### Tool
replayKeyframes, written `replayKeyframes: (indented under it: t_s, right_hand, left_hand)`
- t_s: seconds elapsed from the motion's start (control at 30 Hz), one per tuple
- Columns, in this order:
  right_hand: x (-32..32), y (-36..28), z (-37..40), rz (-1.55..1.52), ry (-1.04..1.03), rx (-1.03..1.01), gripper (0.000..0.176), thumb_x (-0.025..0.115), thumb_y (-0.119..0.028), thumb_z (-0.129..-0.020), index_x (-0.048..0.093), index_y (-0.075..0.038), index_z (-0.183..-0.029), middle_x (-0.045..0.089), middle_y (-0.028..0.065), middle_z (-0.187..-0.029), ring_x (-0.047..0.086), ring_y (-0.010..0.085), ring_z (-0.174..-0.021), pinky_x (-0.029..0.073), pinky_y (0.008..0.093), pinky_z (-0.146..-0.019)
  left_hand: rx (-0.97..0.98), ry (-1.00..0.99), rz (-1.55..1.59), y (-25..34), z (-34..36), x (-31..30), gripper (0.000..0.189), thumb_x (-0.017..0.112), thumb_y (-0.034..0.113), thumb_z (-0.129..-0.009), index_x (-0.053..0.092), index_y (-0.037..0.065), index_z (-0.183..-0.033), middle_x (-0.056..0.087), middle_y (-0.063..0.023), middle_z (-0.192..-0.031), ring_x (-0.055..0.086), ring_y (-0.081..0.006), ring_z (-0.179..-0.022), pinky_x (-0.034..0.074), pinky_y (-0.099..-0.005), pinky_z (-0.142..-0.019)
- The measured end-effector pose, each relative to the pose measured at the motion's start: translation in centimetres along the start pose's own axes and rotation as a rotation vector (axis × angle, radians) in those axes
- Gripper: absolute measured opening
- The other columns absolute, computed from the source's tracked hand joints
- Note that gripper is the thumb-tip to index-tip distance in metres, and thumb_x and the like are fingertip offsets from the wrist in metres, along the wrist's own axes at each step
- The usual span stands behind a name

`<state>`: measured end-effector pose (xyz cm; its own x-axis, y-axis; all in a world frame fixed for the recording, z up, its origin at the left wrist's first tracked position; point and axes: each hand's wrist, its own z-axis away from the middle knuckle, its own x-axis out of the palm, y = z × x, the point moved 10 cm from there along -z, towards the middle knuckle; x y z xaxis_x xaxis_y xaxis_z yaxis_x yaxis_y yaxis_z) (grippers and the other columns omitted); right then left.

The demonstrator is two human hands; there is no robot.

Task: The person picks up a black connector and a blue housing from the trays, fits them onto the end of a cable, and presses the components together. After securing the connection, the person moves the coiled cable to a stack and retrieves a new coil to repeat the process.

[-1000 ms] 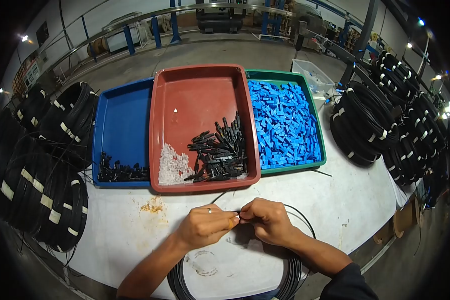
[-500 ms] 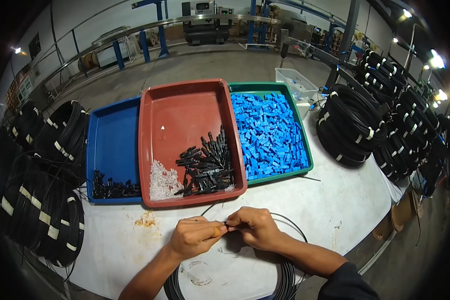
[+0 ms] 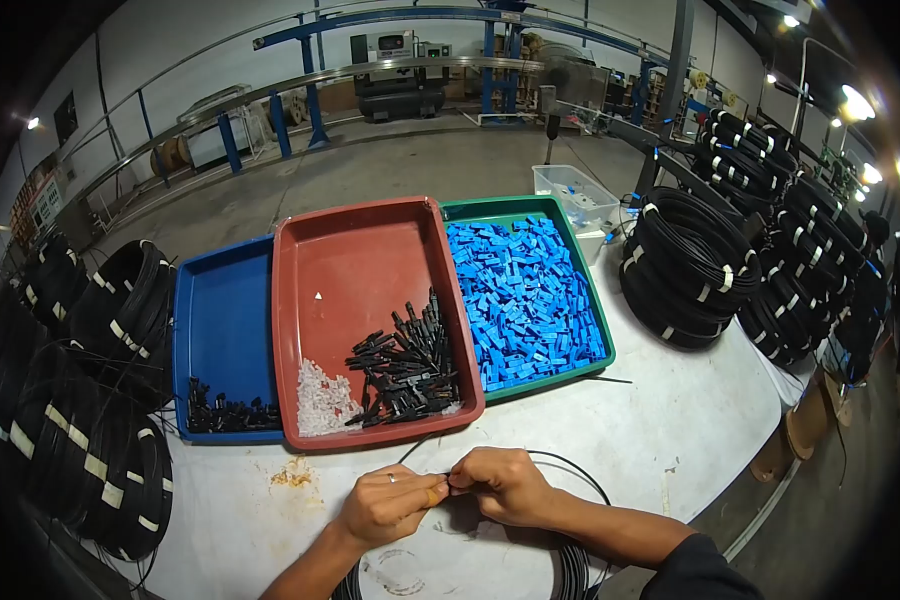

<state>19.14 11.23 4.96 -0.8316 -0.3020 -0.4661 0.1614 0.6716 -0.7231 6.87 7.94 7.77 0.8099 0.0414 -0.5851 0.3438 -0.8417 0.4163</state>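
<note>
My left hand (image 3: 395, 503) and my right hand (image 3: 505, 485) meet fingertip to fingertip above the near part of the table. Both are closed in a pinch on a thin black cable (image 3: 585, 472), with a small dark piece just showing between the fingers. What that piece is, I cannot make out. The cable bends round behind my right hand, and a short length pokes out beyond my left. Under my forearms lies a coil of black cable (image 3: 573, 572), partly cut off by the frame's lower edge. A yellowish wrap covers one left fingertip.
Ahead stand a blue tray (image 3: 225, 335) with small black parts, a red tray (image 3: 355, 265) with black connectors and clear pieces, and a green tray (image 3: 607, 350) full of blue clips. Cable coils (image 3: 685, 265) flank the table (image 3: 660, 430). A clear bin (image 3: 575, 195) stands behind.
The view has tilted up a little, so trays and hands sit lower in the picture. Both hands stay pinched together on the cable, with only slight finger movement.
</note>
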Motion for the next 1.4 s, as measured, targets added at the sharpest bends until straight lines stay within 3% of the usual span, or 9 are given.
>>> replayKeyframes:
  t_s: [0.23, 0.33, 0.47, 0.57, 0.77, 0.97, 1.17, 1.27, 1.4]
  right_hand:
    - [-1.1, -3.7, -0.5, 0.197, 0.070, -0.190, 0.025, 0.069, 0.008, -0.068, 0.065, 0.001, -0.092, 0.069, 0.0138, -0.087, 0.067, 0.0336, -0.080, 0.054, 0.0413, -0.070]
    - [-0.4, -4.2, -0.2, 0.318, 0.033, -0.270, 0.026, 0.069, 0.009, -0.068, 0.065, 0.000, -0.092, 0.070, 0.0144, -0.086, 0.068, 0.0332, -0.079, 0.055, 0.0413, -0.070]
    - [0.0, 0.3, -0.3, -0.014, -0.030, 0.109, 0.023, 0.069, 0.013, -0.069, 0.066, 0.003, -0.090, 0.072, 0.0155, -0.088, 0.073, 0.0311, -0.084, 0.059, 0.0370, -0.074]
    - [0.5, 0.9, -0.1, -0.002, -0.038, 0.162, 0.020, 0.070, 0.015, -0.074, 0.067, 0.004, -0.090, 0.074, 0.0145, -0.090, 0.076, 0.0290, -0.086, 0.061, 0.0341, -0.075]
    - [-0.6, -3.9, -0.5, 0.281, 0.012, -0.239, 0.030, 0.071, 0.008, -0.064, 0.064, -0.001, -0.092, 0.068, 0.0111, -0.090, 0.067, 0.0329, -0.082, 0.055, 0.0419, -0.073]
    - [0.1, 0.9, -0.1, -0.058, 0.011, 0.080, 0.025, 0.066, 0.016, -0.069, 0.067, 0.000, -0.088, 0.073, 0.0139, -0.091, 0.072, 0.0303, -0.080, 0.058, 0.0365, -0.068]
    - [-0.8, -2.7, -0.6, 0.154, 0.024, -0.134, 0.030, 0.069, 0.011, -0.066, 0.063, 0.000, -0.093, 0.070, 0.0115, -0.094, 0.068, 0.0307, -0.083, 0.056, 0.0398, -0.073]
    - [0.0, -3.0, -0.2, 0.258, -0.011, -0.212, 0.035, 0.069, 0.007, -0.059, 0.064, -0.001, -0.093, 0.068, 0.0123, -0.094, 0.063, 0.0327, -0.080, 0.053, 0.0431, -0.071]
    - [0.4, 1.4, -0.1, -0.124, -0.025, 0.171, 0.020, 0.069, 0.015, -0.073, 0.066, 0.000, -0.088, 0.073, 0.0156, -0.088, 0.072, 0.0316, -0.079, 0.057, 0.0377, -0.072]
  left_hand:
    - [-0.403, 0.098, 0.220, -3.2, 1.0, -0.5, 0.012, 0.084, 0.000, -0.076, 0.075, -0.002, -0.083, 0.077, -0.0142, -0.084, 0.075, -0.0243, -0.070, 0.060, -0.0313, -0.069]
    - [-0.229, 0.037, 0.172, -2.3, 0.4, -0.1, 0.013, 0.084, -0.004, -0.074, 0.076, 0.000, -0.083, 0.078, -0.0144, -0.084, 0.076, -0.0228, -0.070, 0.060, -0.0303, -0.066]
    - [0.078, -0.011, -0.101, 0.9, -0.2, 0.1, 0.015, 0.083, -0.005, -0.070, 0.076, 0.002, -0.081, 0.078, -0.0132, -0.084, 0.075, -0.0235, -0.070, 0.060, -0.0317, -0.067]
    - [-0.067, 0.057, 0.016, -0.7, 0.1, -0.4, 0.014, 0.085, -0.003, -0.071, 0.076, 0.002, -0.080, 0.078, -0.0133, -0.083, 0.075, -0.0233, -0.069, 0.060, -0.0316, -0.067]
    - [-0.295, 0.092, 0.147, -2.2, 0.4, -0.7, 0.012, 0.086, -0.001, -0.073, 0.076, 0.000, -0.081, 0.078, -0.0135, -0.081, 0.076, -0.0232, -0.069, 0.060, -0.0311, -0.066]
    - [0.106, -0.004, -0.136, 1.2, 0.0, 0.1, 0.012, 0.079, -0.003, -0.075, 0.075, 0.001, -0.085, 0.075, -0.0092, -0.092, 0.071, -0.0213, -0.069, 0.059, -0.0316, -0.067]
    - [-0.287, 0.068, 0.059, -1.8, 0.0, -0.9, 0.013, 0.086, -0.001, -0.073, 0.074, 0.000, -0.078, 0.077, -0.0139, -0.081, 0.074, -0.0241, -0.067, 0.059, -0.0310, -0.062]
    - [-0.049, 0.100, 0.060, -0.6, 0.1, -0.6, 0.013, 0.083, -0.004, -0.073, 0.075, 0.000, -0.081, 0.077, -0.0134, -0.083, 0.072, -0.0235, -0.065, 0.059, -0.0318, -0.062]
    - [0.160, 0.007, -0.166, 1.6, -0.2, 0.0, 0.015, 0.079, -0.007, -0.074, 0.075, 0.001, -0.085, 0.078, -0.0130, -0.088, 0.070, -0.0220, -0.062, 0.058, -0.0311, -0.060]
